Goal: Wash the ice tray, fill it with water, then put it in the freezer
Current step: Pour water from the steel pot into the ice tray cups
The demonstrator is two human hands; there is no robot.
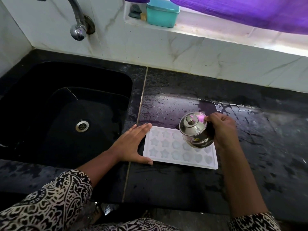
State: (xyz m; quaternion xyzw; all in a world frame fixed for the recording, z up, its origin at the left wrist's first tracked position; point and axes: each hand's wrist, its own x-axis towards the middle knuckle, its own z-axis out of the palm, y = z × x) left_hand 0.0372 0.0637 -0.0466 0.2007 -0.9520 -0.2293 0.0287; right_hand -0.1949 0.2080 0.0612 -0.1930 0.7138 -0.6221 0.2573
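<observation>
The white plastic ice tray, moulded with star and heart cups, lies flat on the wet black stone counter just right of the black sink. My left hand lies flat against the tray's left edge, its fingers stretched out straight and gripping nothing. My right hand has its fingers curled around a small shiny steel pot with a knobbed lid, tilted over the tray's far right cups.
</observation>
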